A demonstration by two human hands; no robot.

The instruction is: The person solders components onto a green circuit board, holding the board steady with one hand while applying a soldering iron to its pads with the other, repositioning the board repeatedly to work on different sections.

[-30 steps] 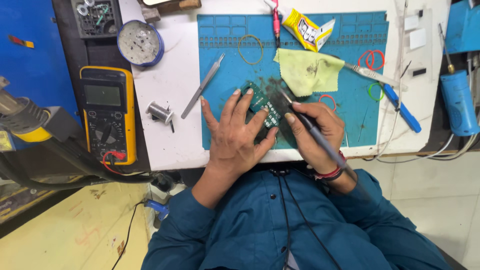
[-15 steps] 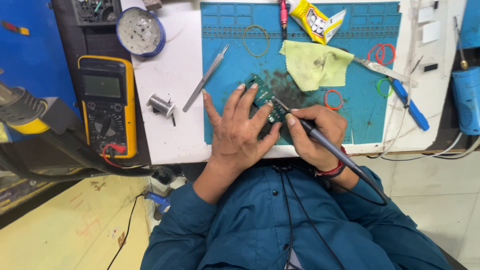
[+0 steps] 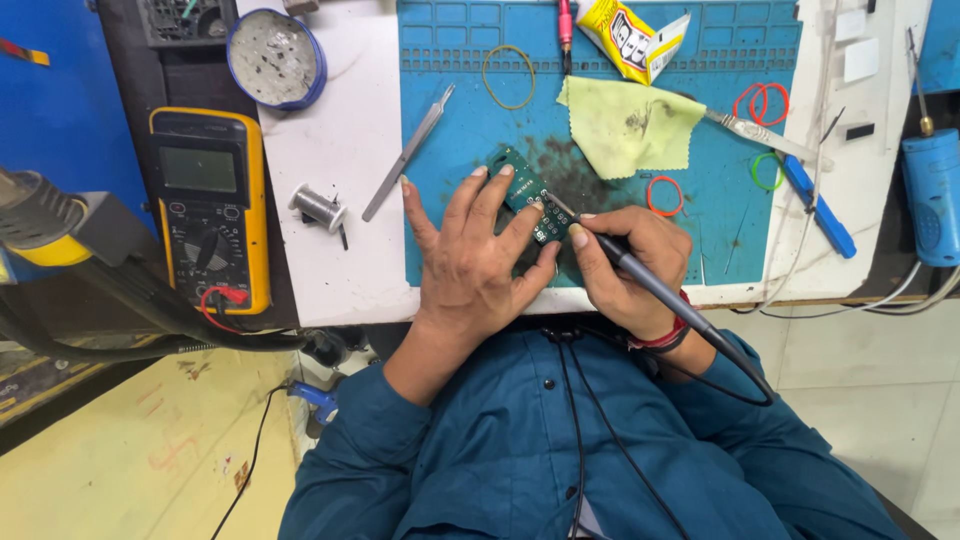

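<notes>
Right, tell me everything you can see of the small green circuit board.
The small green circuit board is a flat rectangle lying tilted on the stained blue work mat, below the yellow cloth. Tiny components dot its top. The left hand presses its near side with spread fingers, covering part of it. The right hand holds a black soldering iron whose tip meets the board.

Teal work shirt, bare hands, one banded wrist

The person wears a dark teal long-sleeved shirt with small dark buttons down the front; both cuffs sit pushed back from the wrists. The left hand (image 3: 478,262) is bare, and the right hand (image 3: 628,268) has a red-and-black band at its wrist. Thin black cords run down the chest.
</notes>
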